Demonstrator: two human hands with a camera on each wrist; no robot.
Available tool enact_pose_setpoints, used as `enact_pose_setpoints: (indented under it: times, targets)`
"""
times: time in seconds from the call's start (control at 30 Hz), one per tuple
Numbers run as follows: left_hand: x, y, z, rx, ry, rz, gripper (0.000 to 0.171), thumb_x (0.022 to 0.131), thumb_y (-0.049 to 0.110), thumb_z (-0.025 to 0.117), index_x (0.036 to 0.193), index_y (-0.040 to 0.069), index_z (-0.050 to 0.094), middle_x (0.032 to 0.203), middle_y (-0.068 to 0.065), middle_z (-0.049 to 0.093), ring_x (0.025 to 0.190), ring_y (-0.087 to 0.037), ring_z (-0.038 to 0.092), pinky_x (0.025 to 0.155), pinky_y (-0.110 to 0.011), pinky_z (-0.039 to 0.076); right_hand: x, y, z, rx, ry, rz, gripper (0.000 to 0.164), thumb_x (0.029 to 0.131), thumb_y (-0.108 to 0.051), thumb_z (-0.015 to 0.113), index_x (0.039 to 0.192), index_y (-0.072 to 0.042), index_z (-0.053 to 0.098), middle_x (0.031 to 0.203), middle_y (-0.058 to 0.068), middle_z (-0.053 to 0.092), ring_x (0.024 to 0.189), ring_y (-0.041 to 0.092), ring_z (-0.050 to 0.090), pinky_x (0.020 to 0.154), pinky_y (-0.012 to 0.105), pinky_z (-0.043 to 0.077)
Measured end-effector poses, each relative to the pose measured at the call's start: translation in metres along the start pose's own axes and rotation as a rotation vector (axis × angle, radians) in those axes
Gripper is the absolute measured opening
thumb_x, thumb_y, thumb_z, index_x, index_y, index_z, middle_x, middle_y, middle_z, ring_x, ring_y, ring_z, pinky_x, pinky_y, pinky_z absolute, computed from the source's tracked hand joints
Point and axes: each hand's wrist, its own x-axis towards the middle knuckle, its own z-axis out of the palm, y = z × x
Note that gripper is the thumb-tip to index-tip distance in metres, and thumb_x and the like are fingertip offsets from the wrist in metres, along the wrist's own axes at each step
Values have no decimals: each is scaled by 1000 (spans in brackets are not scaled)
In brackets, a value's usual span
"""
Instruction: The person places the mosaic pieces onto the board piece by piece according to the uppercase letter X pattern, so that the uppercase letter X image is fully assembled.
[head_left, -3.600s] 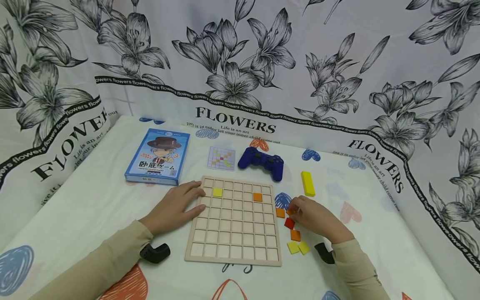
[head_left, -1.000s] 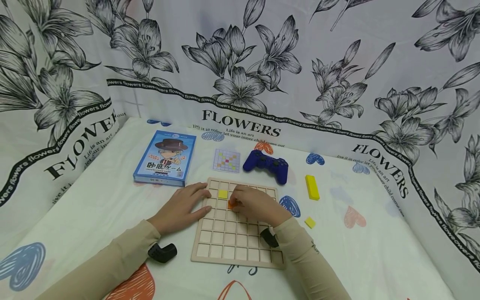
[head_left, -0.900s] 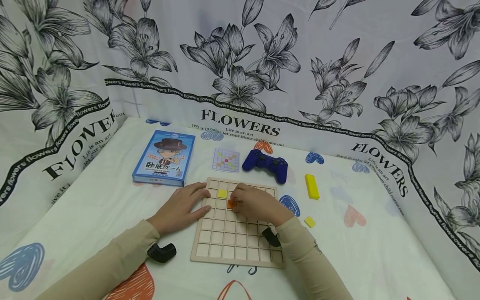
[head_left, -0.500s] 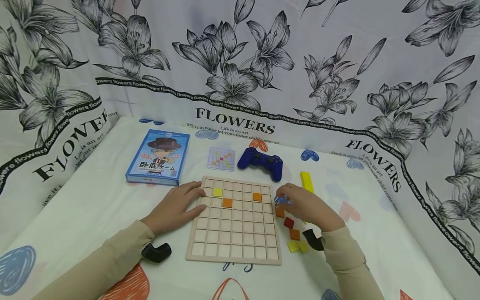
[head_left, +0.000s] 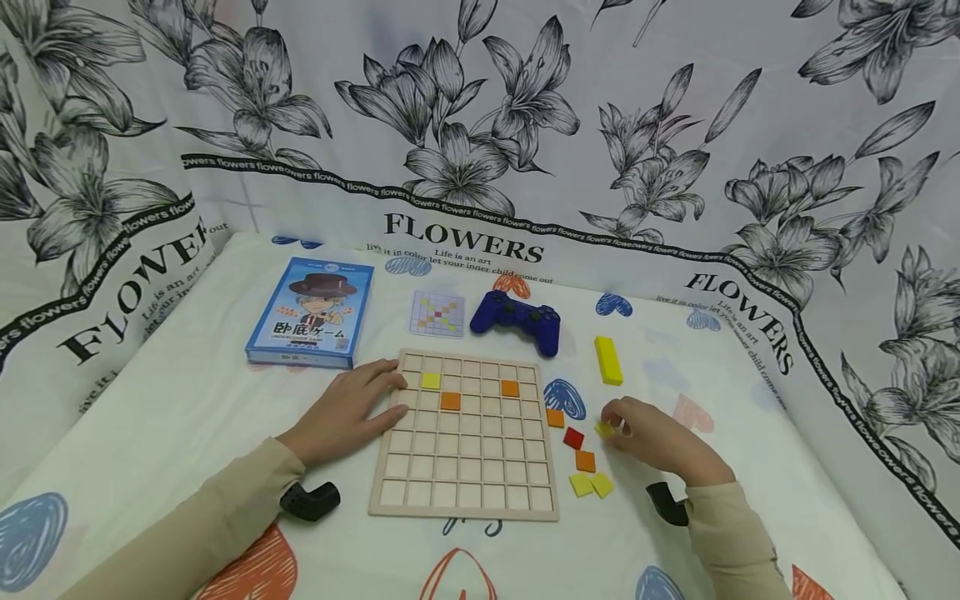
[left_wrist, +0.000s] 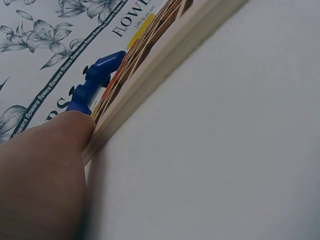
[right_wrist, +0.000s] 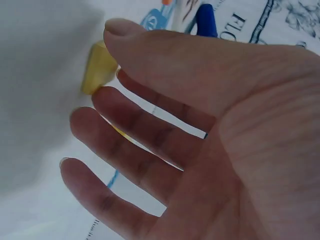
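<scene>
My left hand [head_left: 347, 415] rests at the left edge of the wooden grid board [head_left: 465, 510], its fingers loosely spread and touching the frame. On the board lie a yellow tile [head_left: 431, 381] and two orange tiles, one at the left [head_left: 450, 402] and one at the right [head_left: 510, 388]. To the right of the board, my right hand [head_left: 660, 437] pinches another yellow tile [right_wrist: 100, 67] with thumb and fingertips, low over the cloth. Nearby lie a red tile [head_left: 573, 438], two loose orange tiles [head_left: 585, 461] and two more yellow tiles [head_left: 581, 484].
Behind the board lie a printed pattern card [head_left: 437, 314] and a blue game controller [head_left: 516, 321]. A blue game box [head_left: 311, 312] is at the back left. A yellow block [head_left: 609, 360] lies beyond my right hand. Patterned cloth [head_left: 480, 200] hangs behind.
My right hand has let go of an orange tile in a left-side cell of the board. It has moved right, off the board, to the yellow tile. My left hand stays put.
</scene>
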Motion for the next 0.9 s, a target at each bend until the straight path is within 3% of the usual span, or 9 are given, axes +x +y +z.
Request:
enact_pose_setpoints:
  times: [0.47,0.8,0.9]
  targets:
    - [-1,0,-1,-3,2,4,37,95,47,53,122,22,56,147,-7,41,136,-29,37,109,-52,31,9,1,8,-11,41,-1,24,87,-13,69,109,-13,60,98,0,61,88,18,54,82,36,54]
    - [0,0,-1,-3,-13,-10,37,95,48,53,122,22,56,148,-7,41,138,-29,36,110,-52,30,21,-32,1,-53,115,-189,18,89,-13,68,105,-14,60,101,-3,61,90,14,58,81,32,55]
    - [0,0,-1,-4,-8,-10,37,95,48,53,121,23,57,147,-6,41,137,-29,36,110,-52,30,27,-48,1,-62,116,-205,17,90,-15,68,105,-16,62,103,-5,60,90,13,58,81,30,55]
